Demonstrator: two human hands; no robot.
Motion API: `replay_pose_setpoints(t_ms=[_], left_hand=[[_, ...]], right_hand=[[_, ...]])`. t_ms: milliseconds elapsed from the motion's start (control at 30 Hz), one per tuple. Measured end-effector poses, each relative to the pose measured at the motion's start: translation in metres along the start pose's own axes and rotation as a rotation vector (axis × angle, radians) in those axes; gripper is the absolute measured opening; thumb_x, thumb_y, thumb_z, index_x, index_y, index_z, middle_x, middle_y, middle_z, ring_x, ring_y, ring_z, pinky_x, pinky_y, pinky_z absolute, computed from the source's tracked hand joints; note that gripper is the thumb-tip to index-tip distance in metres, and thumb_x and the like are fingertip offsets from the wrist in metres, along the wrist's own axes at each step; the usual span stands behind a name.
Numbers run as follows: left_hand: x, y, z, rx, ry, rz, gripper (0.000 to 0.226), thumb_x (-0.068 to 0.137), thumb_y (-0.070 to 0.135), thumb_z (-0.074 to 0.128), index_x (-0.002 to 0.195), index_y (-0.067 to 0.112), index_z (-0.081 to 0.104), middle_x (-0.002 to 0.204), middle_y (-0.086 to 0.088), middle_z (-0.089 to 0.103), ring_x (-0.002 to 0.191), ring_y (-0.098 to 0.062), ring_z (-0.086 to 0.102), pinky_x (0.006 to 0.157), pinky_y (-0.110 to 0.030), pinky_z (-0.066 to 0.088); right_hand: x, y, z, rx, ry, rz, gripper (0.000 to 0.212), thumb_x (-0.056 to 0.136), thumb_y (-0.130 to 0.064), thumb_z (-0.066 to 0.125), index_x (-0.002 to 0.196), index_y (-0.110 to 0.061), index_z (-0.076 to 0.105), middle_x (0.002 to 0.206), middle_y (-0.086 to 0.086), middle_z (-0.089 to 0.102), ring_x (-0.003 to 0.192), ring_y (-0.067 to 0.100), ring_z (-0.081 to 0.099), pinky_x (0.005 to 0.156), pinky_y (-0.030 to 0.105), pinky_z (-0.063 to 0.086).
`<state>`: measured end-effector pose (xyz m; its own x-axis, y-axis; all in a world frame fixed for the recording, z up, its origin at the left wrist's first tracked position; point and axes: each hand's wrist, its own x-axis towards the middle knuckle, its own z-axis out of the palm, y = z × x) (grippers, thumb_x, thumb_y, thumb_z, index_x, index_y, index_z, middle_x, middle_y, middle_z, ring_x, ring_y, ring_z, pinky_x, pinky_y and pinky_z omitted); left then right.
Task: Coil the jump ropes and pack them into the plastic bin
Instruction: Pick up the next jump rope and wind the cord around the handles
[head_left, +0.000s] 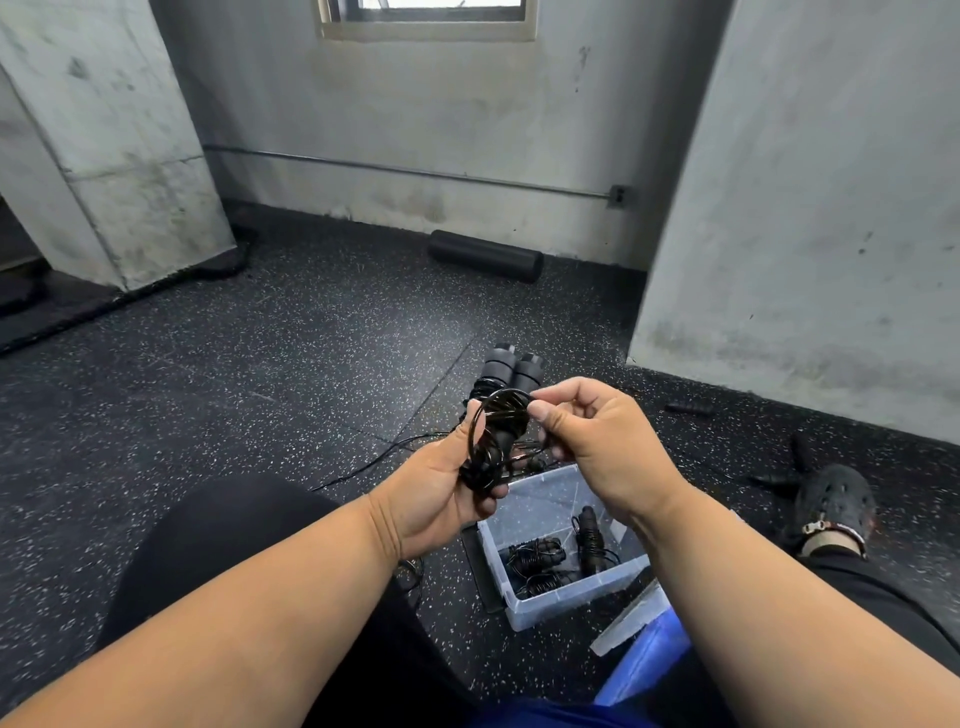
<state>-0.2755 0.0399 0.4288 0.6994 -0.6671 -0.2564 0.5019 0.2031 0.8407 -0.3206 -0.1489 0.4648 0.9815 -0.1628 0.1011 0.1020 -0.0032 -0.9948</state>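
Observation:
A black jump rope (506, 410) is bundled in front of me, its two thick handles sticking up side by side. My left hand (441, 488) grips the lower part of the bundle. My right hand (587, 441) pinches a loop of the thin cord at the top of the coil. Below my hands a clear plastic bin (519, 608) stands on the floor, and two coiled black ropes (540, 558) lie inside it. A loose cord (374, 460) trails across the floor to the left of the bin.
A black foam roller (485, 255) lies by the far wall. Loose black handles (691, 408) lie on the floor at right, near my shoe (836, 501). The bin's clear lid (631, 621) rests beside a blue object (649, 660). Concrete pillars flank both sides.

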Motion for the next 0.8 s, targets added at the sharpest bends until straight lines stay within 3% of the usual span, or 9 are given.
replay_pose_setpoints(t_ms=[100, 200, 300, 467, 533, 667, 800], left_hand=[[-0.001, 0.002, 0.003, -0.031, -0.027, 0.001, 0.069, 0.088, 0.075, 0.05, 0.125, 0.021, 0.072, 0.101, -0.009, 0.068, 0.067, -0.011, 0.053, 0.055, -0.02, 0.046], [-0.002, 0.002, 0.001, -0.026, -0.09, 0.021, 0.081, 0.072, 0.084, 0.069, 0.122, 0.021, 0.076, 0.1, -0.008, 0.068, 0.068, -0.012, 0.053, 0.055, -0.02, 0.046], [-0.002, 0.001, -0.002, -0.009, -0.106, 0.018, 0.09, 0.055, 0.083, 0.084, 0.115, 0.017, 0.075, 0.1, -0.009, 0.07, 0.067, -0.012, 0.056, 0.054, -0.02, 0.048], [-0.003, 0.001, 0.0, 0.076, -0.069, 0.017, 0.06, 0.059, 0.068, 0.09, 0.097, 0.023, 0.08, 0.098, -0.006, 0.072, 0.066, -0.012, 0.059, 0.056, -0.022, 0.046], [-0.004, 0.001, 0.001, 0.101, -0.04, 0.02, 0.052, 0.068, 0.061, 0.08, 0.102, 0.022, 0.075, 0.098, -0.006, 0.072, 0.068, -0.013, 0.06, 0.058, -0.023, 0.045], [-0.002, 0.0, 0.001, 0.182, -0.009, 0.049, 0.064, 0.072, 0.058, 0.075, 0.12, 0.017, 0.064, 0.099, -0.008, 0.071, 0.071, -0.014, 0.062, 0.06, -0.025, 0.044], [0.0, -0.003, -0.001, 0.224, 0.027, 0.069, 0.074, 0.072, 0.057, 0.075, 0.128, 0.012, 0.06, 0.102, -0.011, 0.072, 0.075, -0.017, 0.066, 0.065, -0.028, 0.048]], right_hand=[[0.002, 0.002, -0.001, -0.035, -0.003, 0.001, 0.009, 0.093, -0.01, 0.074, 0.096, -0.002, 0.073, 0.07, 0.011, 0.06, 0.057, 0.013, 0.05, 0.051, 0.021, 0.043], [0.004, 0.003, -0.002, -0.062, -0.031, -0.004, 0.007, 0.092, -0.011, 0.077, 0.093, -0.004, 0.074, 0.071, 0.012, 0.059, 0.064, 0.021, 0.048, 0.056, 0.026, 0.042], [0.006, 0.001, -0.004, -0.077, -0.052, -0.008, 0.007, 0.089, -0.009, 0.079, 0.091, -0.005, 0.074, 0.067, 0.008, 0.058, 0.062, 0.018, 0.048, 0.058, 0.028, 0.043], [0.008, -0.003, -0.004, -0.093, -0.082, 0.021, 0.011, 0.089, -0.005, 0.079, 0.092, -0.001, 0.069, 0.062, 0.01, 0.057, 0.052, 0.014, 0.051, 0.048, 0.021, 0.043], [0.009, -0.002, -0.004, -0.099, -0.079, 0.041, 0.009, 0.091, -0.006, 0.076, 0.093, 0.0, 0.07, 0.069, 0.017, 0.059, 0.054, 0.013, 0.053, 0.05, 0.021, 0.044], [0.012, 0.001, -0.003, -0.152, -0.049, 0.014, 0.01, 0.092, -0.013, 0.078, 0.093, -0.004, 0.074, 0.075, 0.014, 0.053, 0.065, 0.022, 0.046, 0.063, 0.034, 0.042], [0.014, -0.002, -0.006, -0.119, -0.059, 0.075, 0.018, 0.086, -0.011, 0.082, 0.096, 0.0, 0.071, 0.066, 0.007, 0.053, 0.06, 0.016, 0.047, 0.057, 0.025, 0.043]])
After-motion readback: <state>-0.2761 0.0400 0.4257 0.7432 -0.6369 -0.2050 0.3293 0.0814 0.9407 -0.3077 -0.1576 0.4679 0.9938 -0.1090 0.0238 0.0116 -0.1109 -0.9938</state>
